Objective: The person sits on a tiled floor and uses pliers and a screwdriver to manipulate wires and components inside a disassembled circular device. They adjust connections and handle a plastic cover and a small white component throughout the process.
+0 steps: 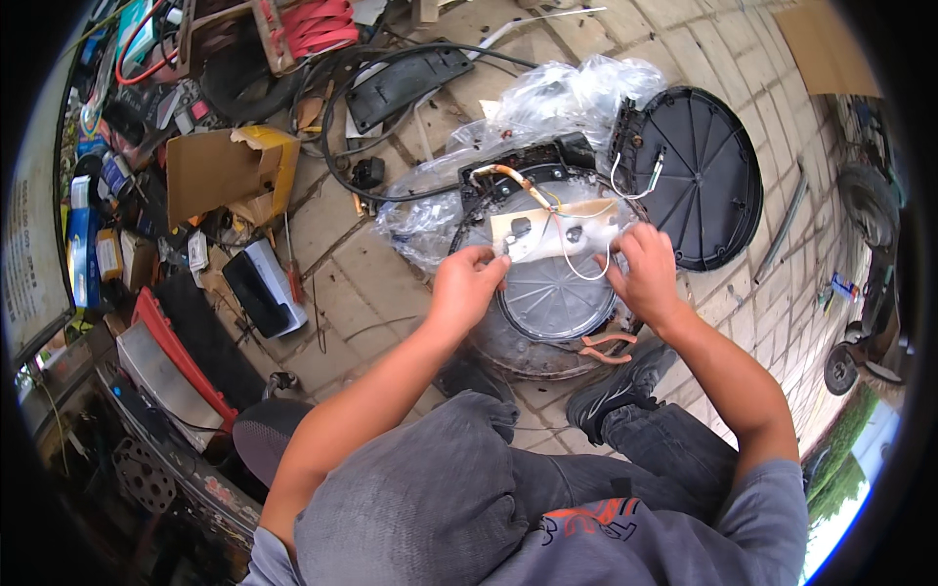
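Note:
A flat off-white and tan sheet (535,246) with dark patches lies across a round appliance base (562,303) with a ribbed clear or grey disc. My left hand (467,290) pinches the sheet's lower left corner. At its right end, my right hand (645,275) closes on the edge beside a looped thin white wire (576,269). An orange-brown sleeved cable (511,176) and thin wires run in from the base's far rim. Orange-handled pliers (608,347) rest at the near right rim. What lies under the sheet is hidden.
The black ribbed round cover (699,181) sits right of the base. Clear plastic wrap (576,98) and a black cable (337,161) lie beyond. Left stand an open cardboard box (230,176), a phone (264,286) and a screwdriver (291,259). My shoe (616,391) is close in front.

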A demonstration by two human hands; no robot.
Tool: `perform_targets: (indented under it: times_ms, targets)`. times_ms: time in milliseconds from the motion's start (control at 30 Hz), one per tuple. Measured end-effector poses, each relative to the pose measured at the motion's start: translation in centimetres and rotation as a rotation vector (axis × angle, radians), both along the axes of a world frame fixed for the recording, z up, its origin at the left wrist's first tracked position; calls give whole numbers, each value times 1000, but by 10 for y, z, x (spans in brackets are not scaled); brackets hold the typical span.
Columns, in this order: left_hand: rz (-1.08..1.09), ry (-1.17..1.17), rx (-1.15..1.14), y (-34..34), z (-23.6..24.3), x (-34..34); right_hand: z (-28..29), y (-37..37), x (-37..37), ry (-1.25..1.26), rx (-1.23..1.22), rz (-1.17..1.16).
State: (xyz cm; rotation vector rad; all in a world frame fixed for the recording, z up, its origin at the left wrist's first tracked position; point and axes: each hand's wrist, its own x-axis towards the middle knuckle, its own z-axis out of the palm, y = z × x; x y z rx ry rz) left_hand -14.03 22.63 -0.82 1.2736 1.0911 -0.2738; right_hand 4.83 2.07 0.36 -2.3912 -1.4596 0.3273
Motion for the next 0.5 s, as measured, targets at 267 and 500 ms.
perform_targets:
  times_ms: [267, 500]
  targets:
    - [46, -25, 36, -5, -14, 3, -12, 2, -13, -4, 61, 58]
    - [-145, -4, -33, 2, 1, -14, -14, -2, -4, -6, -39, 119]
